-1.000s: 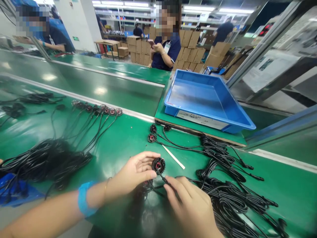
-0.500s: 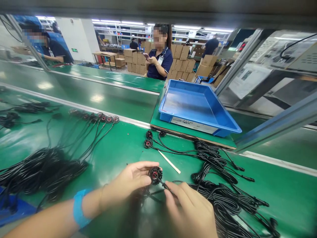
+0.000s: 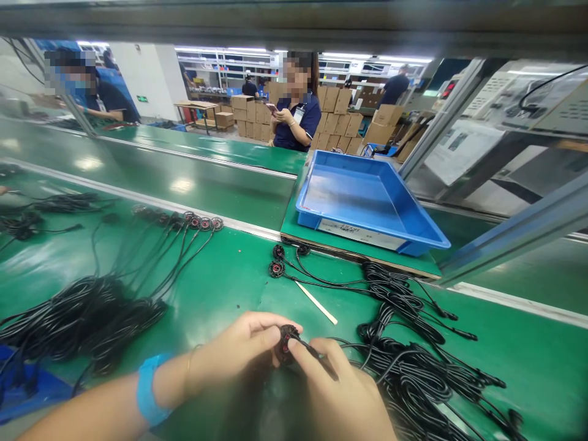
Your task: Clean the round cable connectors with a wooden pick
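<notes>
Left hand (image 3: pixel 239 344): pinching disc (image 3: pixel 285 344) by left edge.
Right hand (image 3: pixel 343 389): touching disc face — grip on cord (image 3: pixel 306 347) unclear.
Disc place: sitting between both hands.
Cord: running toward right palm.

Brt bkgd lights (image 3: pixel 346 56), glare on grn surface (image 3: pixel 206 177), edges blurry.

1. A shallow blue tray (image 3: pixel 351 187) with a white label (image 3: pixel 361 234) on its near side, resting on a green board (image 3: pixel 425 264).
2. Beyond it, a person (image 3: pixel 301 125) in a dark blue shirt, holding a phone (image 3: pixel 272 109).
3. Behind that person, stacked cardboard boxes (image 3: pixel 334 113).
4. Further left, a white pillar (image 3: pixel 149 76) bearing a small green sign (image 3: pixel 142 98).
5. At far left, another person (image 3: pixel 113 101) in dark clothing.
6. On the right, a slanting metal post (image 3: pixel 443 116).
</notes>
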Motion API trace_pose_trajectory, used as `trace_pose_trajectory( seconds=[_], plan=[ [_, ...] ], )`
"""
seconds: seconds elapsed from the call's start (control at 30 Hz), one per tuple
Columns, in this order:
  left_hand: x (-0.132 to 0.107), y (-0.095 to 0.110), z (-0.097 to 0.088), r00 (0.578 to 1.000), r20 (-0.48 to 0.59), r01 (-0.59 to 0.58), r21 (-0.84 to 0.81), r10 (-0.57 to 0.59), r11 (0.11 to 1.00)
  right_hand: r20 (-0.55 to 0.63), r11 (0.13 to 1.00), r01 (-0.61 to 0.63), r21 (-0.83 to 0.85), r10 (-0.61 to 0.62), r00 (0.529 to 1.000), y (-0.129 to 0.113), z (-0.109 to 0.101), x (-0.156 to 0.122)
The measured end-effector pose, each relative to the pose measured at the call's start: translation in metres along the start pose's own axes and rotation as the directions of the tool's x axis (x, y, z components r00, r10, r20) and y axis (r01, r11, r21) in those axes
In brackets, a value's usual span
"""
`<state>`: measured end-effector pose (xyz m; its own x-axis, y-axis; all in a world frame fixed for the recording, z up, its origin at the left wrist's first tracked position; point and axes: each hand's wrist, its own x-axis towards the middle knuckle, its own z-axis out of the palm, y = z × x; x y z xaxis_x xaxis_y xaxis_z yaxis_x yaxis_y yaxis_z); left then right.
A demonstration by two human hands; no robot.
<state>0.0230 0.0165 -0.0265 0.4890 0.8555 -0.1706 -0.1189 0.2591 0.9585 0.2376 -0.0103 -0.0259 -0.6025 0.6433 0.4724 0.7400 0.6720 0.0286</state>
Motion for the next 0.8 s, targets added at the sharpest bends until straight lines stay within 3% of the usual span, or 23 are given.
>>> trace_pose_trajectory(
  seconds=[0.33,0.57,0.67,0.73,0.8],
  plan=[
    [0.000,0.005,-0.005,0.996,0.063,0.052,0.092,-0.058,0.994,0.114,0.988,0.005,0.157,-0.023,0.993,-0.001,0.008,0.000],
    [0.002,-0.002,-0.006,0.991,0.035,0.124,0.101,-0.128,0.987,0.148,0.976,0.202,-0.080,-0.188,0.971,0.005,-0.002,0.010],
    [0.003,0.002,-0.004,0.995,0.012,0.101,-0.003,-0.101,0.995,0.106,0.994,0.109,0.029,-0.112,0.988,0.010,0.005,0.007],
    [0.004,0.008,-0.002,0.998,-0.009,0.063,-0.095,-0.064,0.993,0.050,0.974,-0.058,0.218,0.048,0.998,0.012,0.011,0.003],
    [0.003,0.012,-0.001,0.999,-0.023,0.028,-0.148,-0.032,0.989,0.069,0.884,-0.241,0.400,0.234,0.970,0.013,0.014,0.000]
  ],
)
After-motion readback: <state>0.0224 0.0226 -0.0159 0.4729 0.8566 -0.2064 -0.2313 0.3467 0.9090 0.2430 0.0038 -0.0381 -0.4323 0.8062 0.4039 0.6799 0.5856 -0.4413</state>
